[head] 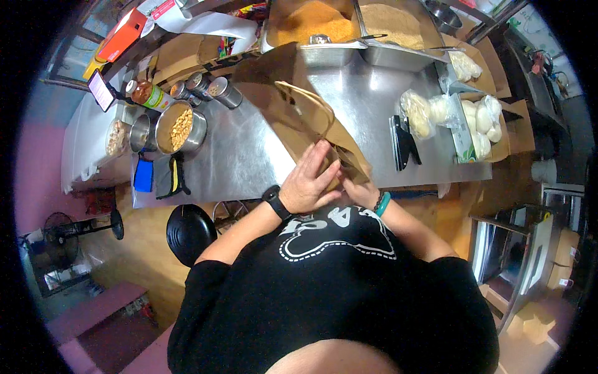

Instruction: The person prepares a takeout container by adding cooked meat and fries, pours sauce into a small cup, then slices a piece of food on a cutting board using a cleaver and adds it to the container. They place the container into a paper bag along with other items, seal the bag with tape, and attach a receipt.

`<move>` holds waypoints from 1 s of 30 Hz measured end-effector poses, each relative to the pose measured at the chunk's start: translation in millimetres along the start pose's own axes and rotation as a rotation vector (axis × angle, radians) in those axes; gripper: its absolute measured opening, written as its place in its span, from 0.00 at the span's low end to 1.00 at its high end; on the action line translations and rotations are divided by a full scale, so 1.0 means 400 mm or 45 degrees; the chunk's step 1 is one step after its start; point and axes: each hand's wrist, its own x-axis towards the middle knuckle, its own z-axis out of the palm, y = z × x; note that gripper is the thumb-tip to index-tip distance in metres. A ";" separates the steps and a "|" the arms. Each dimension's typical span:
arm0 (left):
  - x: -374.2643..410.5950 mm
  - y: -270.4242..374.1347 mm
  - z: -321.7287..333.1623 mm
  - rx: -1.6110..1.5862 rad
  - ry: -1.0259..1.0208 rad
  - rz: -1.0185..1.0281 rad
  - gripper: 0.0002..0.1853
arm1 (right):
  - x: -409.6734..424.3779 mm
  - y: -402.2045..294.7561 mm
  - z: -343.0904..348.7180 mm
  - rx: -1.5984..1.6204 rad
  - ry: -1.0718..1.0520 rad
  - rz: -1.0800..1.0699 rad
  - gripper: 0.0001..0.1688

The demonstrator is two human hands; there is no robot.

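A brown kraft paper bag (299,119) with a paper cord handle (310,97) slants over the steel worktable, its near end close to my chest. My left hand (310,180) lies against the near part of the bag, fingers extended and slightly apart; whether it grips the paper is unclear. At the near right corner my right hand (360,188) is closed on the bag, with its fingers partly hidden by the paper. On the table to the right lies a black stapler (402,144).
At left stand a steel bowl of peanuts (181,128), shakers (224,92) and a sauce bottle (152,96). Steel pans hold orange powder (317,23) and tan crumbs (392,25) at the back. Boxes of bagged white dough balls (483,121) occupy the right. A black stool (191,235) is below.
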 end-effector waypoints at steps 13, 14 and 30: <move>0.298 0.049 -0.097 0.284 -0.583 0.214 0.02 | -0.055 0.158 -0.274 -1.664 0.401 0.725 0.48; 0.306 0.047 -0.095 0.268 -0.574 0.206 0.04 | -0.061 0.160 -0.270 -1.626 0.370 0.828 0.49; 0.356 0.016 -0.021 0.290 -0.478 0.255 0.06 | -0.064 -0.123 -0.226 -1.439 0.115 -0.112 0.34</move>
